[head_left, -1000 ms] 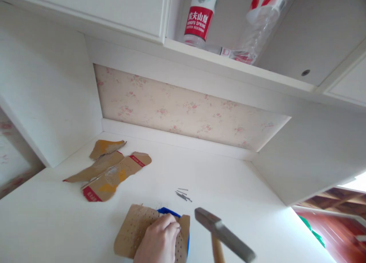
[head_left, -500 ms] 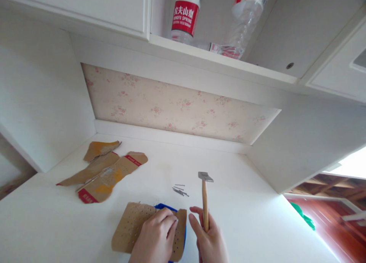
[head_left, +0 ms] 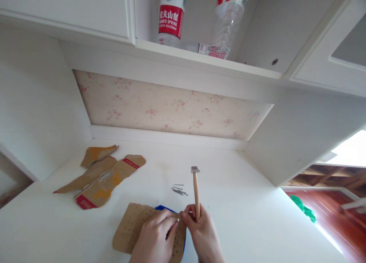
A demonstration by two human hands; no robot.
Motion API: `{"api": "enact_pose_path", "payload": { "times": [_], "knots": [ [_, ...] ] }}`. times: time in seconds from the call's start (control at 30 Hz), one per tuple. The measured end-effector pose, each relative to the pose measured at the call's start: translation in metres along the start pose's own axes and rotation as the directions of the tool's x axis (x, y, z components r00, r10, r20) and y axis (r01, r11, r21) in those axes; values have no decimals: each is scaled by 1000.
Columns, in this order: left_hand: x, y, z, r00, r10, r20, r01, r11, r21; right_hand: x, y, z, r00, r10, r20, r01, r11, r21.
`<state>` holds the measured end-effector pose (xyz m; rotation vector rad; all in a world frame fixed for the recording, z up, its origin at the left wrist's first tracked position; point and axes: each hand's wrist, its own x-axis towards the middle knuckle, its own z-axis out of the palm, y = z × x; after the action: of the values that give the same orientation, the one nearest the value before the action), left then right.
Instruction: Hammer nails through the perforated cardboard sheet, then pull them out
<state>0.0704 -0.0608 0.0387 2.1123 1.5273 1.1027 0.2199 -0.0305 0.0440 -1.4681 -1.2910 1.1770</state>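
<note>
While left hand (head_left: 156, 234) pinches a tiny pale-tipped piece, perforated cardboard (head_left: 130, 226) right beneath, right hand (head_left: 202, 228) is wrapped round wood-handled hammer (head_left: 196, 192), head up; loose nails (head_left: 179, 191) lie just beyond both grips.

White and brown, lit with red

The surface (head_left: 243, 202) is plain white, as is the cabinet (head_left: 65, 15) above. The cardboard (head_left: 135, 221) is light brown, peppered with rows of dark dots, and a strip (head_left: 166, 208) of strong blue shows along its edge. The hammer (head_left: 196, 194) pairs a grey head with a honey-toned handle. The nails (head_left: 178, 191) are dark grey. The scraps (head_left: 95, 175) are brown, blotched with orange and crossed by red bands. The wallpaper (head_left: 162, 106) is soft beige, scattered with pink flowers. One bottle (head_left: 170, 20) wears a red label with white lettering; another bottle (head_left: 228, 26) is clear under red and white. The floor (head_left: 336, 226) is reddish.
</note>
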Motion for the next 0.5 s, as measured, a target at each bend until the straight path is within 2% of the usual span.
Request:
{"api": "enact_pose_path", "payload": {
  "times": [0.13,0.33,0.5],
  "knots": [
    [2,5,-2,999,34,9,-34,999,-12,-2,-2,-3,998,47,-31,-44,995,87],
    [2,11,1,999,19,48,-19,1000,-2,-4,2,-9,996,88,32,-93,967,238],
    [5,14,-1,998,0,62,1,1000,-31,-2,9,-9,999,53,12,-54,985,163]
  ]
}}
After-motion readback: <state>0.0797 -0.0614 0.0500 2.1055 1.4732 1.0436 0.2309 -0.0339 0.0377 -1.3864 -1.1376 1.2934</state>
